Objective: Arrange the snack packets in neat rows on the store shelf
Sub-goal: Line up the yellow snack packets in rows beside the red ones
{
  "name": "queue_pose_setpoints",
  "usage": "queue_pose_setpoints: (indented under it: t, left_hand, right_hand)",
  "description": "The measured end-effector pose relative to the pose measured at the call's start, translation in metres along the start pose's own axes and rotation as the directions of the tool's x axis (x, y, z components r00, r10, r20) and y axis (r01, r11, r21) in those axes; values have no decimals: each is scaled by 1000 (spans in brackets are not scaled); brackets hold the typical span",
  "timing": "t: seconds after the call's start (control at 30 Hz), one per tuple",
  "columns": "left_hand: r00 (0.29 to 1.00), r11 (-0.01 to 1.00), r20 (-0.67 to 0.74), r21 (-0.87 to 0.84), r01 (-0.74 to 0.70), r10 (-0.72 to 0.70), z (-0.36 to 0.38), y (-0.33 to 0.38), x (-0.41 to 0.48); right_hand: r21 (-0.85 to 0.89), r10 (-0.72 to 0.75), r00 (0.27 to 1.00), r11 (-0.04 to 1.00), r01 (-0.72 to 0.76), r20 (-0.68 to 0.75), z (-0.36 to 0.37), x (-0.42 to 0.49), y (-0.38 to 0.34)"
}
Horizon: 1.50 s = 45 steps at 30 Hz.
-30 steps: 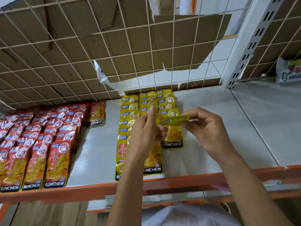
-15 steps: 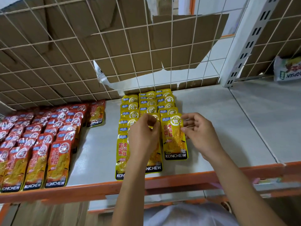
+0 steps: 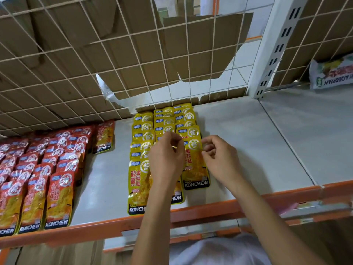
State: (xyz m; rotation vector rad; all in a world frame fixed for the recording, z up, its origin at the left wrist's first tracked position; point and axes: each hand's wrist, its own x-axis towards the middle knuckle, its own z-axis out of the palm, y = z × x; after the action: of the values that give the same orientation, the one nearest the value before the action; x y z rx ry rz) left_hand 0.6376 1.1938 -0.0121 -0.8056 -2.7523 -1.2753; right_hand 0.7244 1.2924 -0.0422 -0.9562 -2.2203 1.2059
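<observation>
Yellow snack packets lie in three overlapping rows on the grey shelf. The front packet of the right row lies flat, label up. My left hand is over the middle row and pinches that packet's upper left corner with thumb and forefinger. From the other side my right hand holds its upper right edge with curled fingers. My left forearm hides part of the middle row's front packet. Red snack packets fill several rows at the left.
One red packet lies alone between the red and yellow groups. A wire grid backed with torn cardboard closes the rear. An orange rail edges the front. A white upright divides the shelves, and a white bag lies far right.
A second ago both hands held the yellow packet edge-on in the air. It has been laid flat at the front of the right row, and both hands stay at its upper corners.
</observation>
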Motion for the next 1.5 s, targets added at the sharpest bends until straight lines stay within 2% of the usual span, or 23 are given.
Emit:
queue_pose_setpoints:
  t: [0.1, 0.2, 0.33, 0.5, 0.8, 0.9, 1.03, 1.13, 1.27, 1.4, 1.5]
  left_hand:
    - [1000, 999, -20, 32, -22, 23, 11, 8, -1]
    - [989, 983, -29, 123, -140, 144, 30, 22, -1]
    - [963, 942, -27, 214, -257, 269, 62, 48, -1]
    - [924, 910, 50, 163, -381, 378, 110, 93, -6]
    - [835, 888, 354, 23, -458, 422, 207, 195, -31]
    - [755, 848, 452, -8, -530, 476, 240, 235, -37]
    - [592, 743, 577, -39, -668, 563, 291, 290, -36]
    - [487, 625, 662, 36, -780, 570, 336, 326, -28]
    - [339, 424, 741, 81, -902, 580, 383, 361, -16]
    - [222, 253, 787, 87, -964, 575, 416, 383, 0]
    - [129, 167, 848, 49, -985, 514, 436, 386, 16]
  right_hand:
    - [-59, -56, 997, 997, 53, -55, -14, -4, 7]
    - [-264, -145, 976, 959, 99, -161, -42, -8, 19]
    - [-397, -114, 945, 918, -18, -306, -91, -13, 37]
    - [-424, -17, 922, 891, -161, -386, -157, -14, 79]
    - [-347, 239, 805, 809, -474, -543, -284, -15, 158]
    - [-340, 268, 780, 786, -516, -565, -320, -10, 182]
    - [-358, 259, 789, 782, -510, -557, -368, 10, 209]
    - [-401, 233, 800, 767, -500, -553, -398, 34, 227]
    - [-459, 275, 803, 704, -542, -528, -425, 63, 247]
    - [-476, 282, 783, 665, -576, -554, -439, 78, 267]
    - [-488, 275, 786, 658, -573, -553, -444, 87, 274]
